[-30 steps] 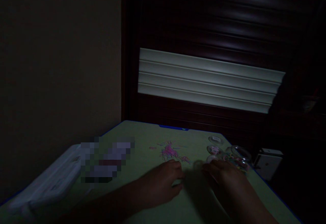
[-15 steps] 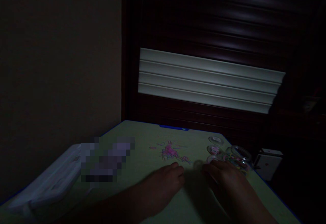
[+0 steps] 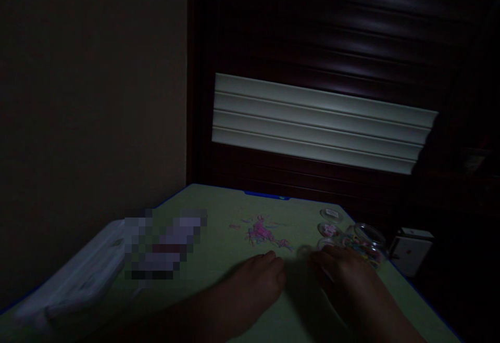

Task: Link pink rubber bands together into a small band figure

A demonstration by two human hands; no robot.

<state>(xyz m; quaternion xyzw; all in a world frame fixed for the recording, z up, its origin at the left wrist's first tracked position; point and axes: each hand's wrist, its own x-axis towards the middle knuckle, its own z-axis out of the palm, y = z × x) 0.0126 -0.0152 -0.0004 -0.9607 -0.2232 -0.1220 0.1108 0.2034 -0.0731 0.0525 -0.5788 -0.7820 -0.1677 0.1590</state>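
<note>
a dim room: a green table with a blue edge carries a white tray at its left edge. near the middle, the left hand and right hand rest palm down, fingers loosely curled and grasping nothing. a clear jar lies at the right edge, just beside the right hand. pink bands lie scattered just beyond the left hand's fingertips.

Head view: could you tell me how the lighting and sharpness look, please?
Head view: very dim, with one bright band on the slatted shutter; both hands, left hand and right hand, are dark silhouettes on the green table; the pink bits stay faint; a pixelated patch hides something.
</note>
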